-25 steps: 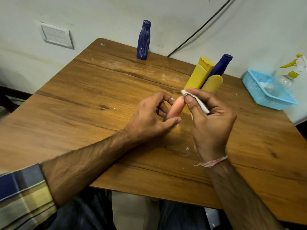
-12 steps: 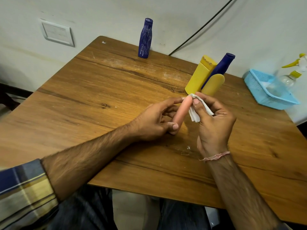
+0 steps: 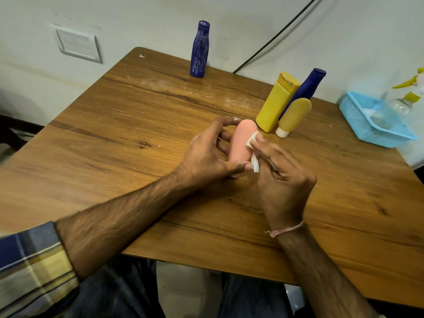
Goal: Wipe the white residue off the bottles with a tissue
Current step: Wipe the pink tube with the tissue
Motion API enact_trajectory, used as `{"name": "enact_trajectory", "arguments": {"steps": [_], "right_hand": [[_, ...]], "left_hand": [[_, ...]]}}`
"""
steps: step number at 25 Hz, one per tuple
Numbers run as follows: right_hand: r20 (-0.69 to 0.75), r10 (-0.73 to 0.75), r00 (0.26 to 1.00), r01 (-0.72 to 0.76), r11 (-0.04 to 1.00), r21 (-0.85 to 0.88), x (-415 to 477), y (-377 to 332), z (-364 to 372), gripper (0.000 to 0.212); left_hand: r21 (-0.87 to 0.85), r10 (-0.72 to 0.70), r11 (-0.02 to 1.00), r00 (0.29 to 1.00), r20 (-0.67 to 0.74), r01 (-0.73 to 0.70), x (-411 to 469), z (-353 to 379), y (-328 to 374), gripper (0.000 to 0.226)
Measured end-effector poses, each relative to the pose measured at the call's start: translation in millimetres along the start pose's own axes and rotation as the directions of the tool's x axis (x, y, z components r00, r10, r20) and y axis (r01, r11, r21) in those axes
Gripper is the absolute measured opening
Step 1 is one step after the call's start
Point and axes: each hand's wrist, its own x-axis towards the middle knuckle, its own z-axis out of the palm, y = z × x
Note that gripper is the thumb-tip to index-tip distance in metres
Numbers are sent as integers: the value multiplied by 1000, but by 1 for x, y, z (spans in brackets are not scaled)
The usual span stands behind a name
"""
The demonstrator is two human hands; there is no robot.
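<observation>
My left hand point(image 3: 207, 154) grips a pink bottle point(image 3: 242, 141) near the middle of the wooden table point(image 3: 114, 138), thumb at its lower end and fingers behind it. My right hand point(image 3: 282, 177) presses a folded white tissue point(image 3: 252, 143) against the pink bottle's right side. A blue bottle point(image 3: 199, 50) streaked with white residue stands at the table's far edge. A yellow rectangular bottle point(image 3: 274, 104), a second blue bottle point(image 3: 307, 88) and a small yellow tube point(image 3: 293, 117) on a white cap stand together just behind the pink one.
A light blue plastic basket point(image 3: 369, 125) sits at the table's right edge, with a clear spray bottle point(image 3: 399, 106) with a yellow trigger in it. A black cable point(image 3: 275, 35) runs down the wall behind. White smears mark the tabletop near the far side.
The pink bottle has turned so its broad face shows. My right hand has slid the tissue down from the bottle's top to its right side.
</observation>
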Motion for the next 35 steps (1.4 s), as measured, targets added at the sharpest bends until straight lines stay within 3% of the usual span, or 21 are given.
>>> {"name": "enact_trajectory", "arguments": {"steps": [4, 6, 7, 9, 10, 12, 15, 17, 21, 29, 32, 33, 35], "right_hand": [[99, 83, 992, -90, 993, 71, -11, -2, -5, 27], [105, 293, 950, -308, 934, 181, -4, 4, -6, 24], [116, 457, 882, -469, 830, 300, 1, 11, -5, 24], [226, 707, 670, -690, 480, 542, 14, 23, -5, 26], [306, 749, 587, -729, 325, 603, 19, 30, -5, 25], [421, 738, 528, -756, 182, 629, 26, 43, -6, 20], [450, 716, 533, -748, 150, 647, 32, 62, -11, 17], [437, 728, 527, -731, 126, 671, 33, 74, -15, 16], [448, 720, 530, -734, 126, 667, 27, 85, -11, 15], [446, 705, 552, -730, 149, 667, 25, 89, -10, 19], [445, 707, 550, -731, 149, 666, 26, 88, -10, 17], [448, 706, 549, -731, 145, 667, 27, 87, -10, 16], [457, 705, 543, -745, 153, 649, 28, 88, -10, 16]], "left_hand": [[13, -40, 999, 998, -46, 40, 3, -3, -1, 98], [7, -65, 998, 996, -66, 65, 3, -3, -1, 98], [-16, -96, 995, 991, -88, 95, 3, -2, 0, 96], [-144, -207, 971, 971, -119, 189, 11, -2, 4, 87], [-269, -271, 935, 955, -120, 232, 20, -3, 6, 81], [-401, -324, 882, 937, -134, 248, 49, -4, 9, 73], [-134, -179, 979, 965, -192, 155, 101, 9, 16, 77], [9, -132, 991, 977, -167, 136, 125, 24, 16, 77], [210, -186, 957, 978, -91, 201, 140, 42, -5, 76], [295, -194, 935, 980, -45, 198, 137, 47, -18, 78], [175, -170, 970, 985, -14, 170, 130, 31, -25, 90], [127, -162, 977, 985, -64, 169, 131, 22, -29, 85], [50, -173, 980, 949, -262, 193, 144, 0, -40, 55]]}}
